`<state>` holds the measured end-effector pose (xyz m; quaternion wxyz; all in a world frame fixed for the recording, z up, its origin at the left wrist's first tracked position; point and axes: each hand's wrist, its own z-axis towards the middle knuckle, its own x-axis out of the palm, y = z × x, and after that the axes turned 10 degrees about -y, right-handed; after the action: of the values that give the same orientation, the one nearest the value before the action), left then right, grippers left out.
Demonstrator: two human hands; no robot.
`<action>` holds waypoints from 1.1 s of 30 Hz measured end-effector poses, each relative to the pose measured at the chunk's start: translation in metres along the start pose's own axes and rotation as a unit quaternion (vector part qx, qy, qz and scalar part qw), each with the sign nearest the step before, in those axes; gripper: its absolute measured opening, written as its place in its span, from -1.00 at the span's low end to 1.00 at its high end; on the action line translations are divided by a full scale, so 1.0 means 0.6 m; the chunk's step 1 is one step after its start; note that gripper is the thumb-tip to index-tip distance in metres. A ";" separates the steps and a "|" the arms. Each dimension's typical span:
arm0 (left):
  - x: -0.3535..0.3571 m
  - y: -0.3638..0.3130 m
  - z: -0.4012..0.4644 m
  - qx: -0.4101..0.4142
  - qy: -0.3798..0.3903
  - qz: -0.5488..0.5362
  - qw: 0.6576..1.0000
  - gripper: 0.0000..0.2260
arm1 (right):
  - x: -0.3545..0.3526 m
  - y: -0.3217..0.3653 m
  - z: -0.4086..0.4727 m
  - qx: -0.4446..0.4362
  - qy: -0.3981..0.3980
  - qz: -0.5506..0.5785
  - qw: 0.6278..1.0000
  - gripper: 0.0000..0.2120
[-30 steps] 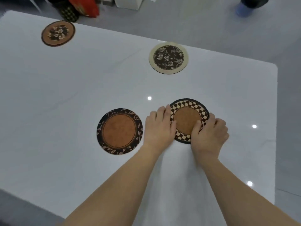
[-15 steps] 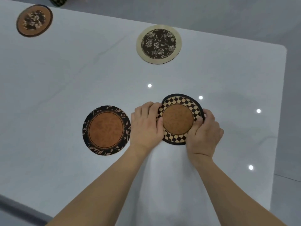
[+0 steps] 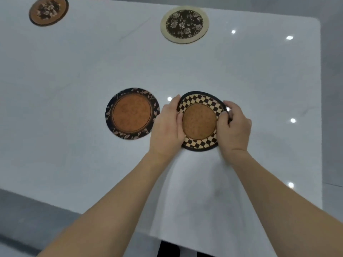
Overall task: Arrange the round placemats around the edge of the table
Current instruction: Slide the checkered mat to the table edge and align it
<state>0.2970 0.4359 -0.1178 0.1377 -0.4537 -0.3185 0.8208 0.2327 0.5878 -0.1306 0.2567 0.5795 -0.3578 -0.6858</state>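
A round checkered placemat [image 3: 200, 123] with a brown centre sits near the middle of the white table [image 3: 74, 80]. My left hand [image 3: 167, 127] grips its left rim and my right hand [image 3: 233, 127] grips its right rim. Its far edge looks slightly raised. Just left of it lies a dark leaf-bordered placemat [image 3: 132, 113] with a brown centre, flat on the table. A cream-rimmed floral placemat [image 3: 184, 24] lies at the far edge. A brown floral placemat [image 3: 48, 10] lies at the far left.
The table's right edge [image 3: 320, 108] and near edge [image 3: 55, 204] border grey floor. Bright ceiling-light reflections dot the glossy top on the right side.
Both hands have closed further round the checkered placemat's rim, fingers now over its sides. The view has tilted down, so the far placemats sit higher in the frame.
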 end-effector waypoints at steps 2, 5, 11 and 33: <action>-0.045 0.018 -0.047 -0.014 -0.001 -0.012 1.000 -0.65 | -0.010 0.002 -0.060 -0.030 0.019 0.005 0.999 -0.66; -0.109 0.047 -0.102 -0.040 0.020 0.006 0.999 -0.61 | -0.018 0.008 -0.135 -0.079 0.058 0.001 0.995 -0.74; -0.183 0.105 -0.160 -0.025 0.066 0.121 0.990 -0.66 | -0.016 0.023 -0.223 -0.139 0.139 -0.044 0.979 -0.60; -0.212 0.111 -0.196 -0.065 0.109 0.126 0.984 -0.88 | -0.018 0.016 -0.241 -0.205 0.187 -0.120 0.953 -0.76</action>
<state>0.4692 0.3666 -0.1225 0.0372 -0.5850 -0.2949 0.7546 0.3759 0.5622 -0.1272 0.3479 0.6712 -0.0830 -0.6493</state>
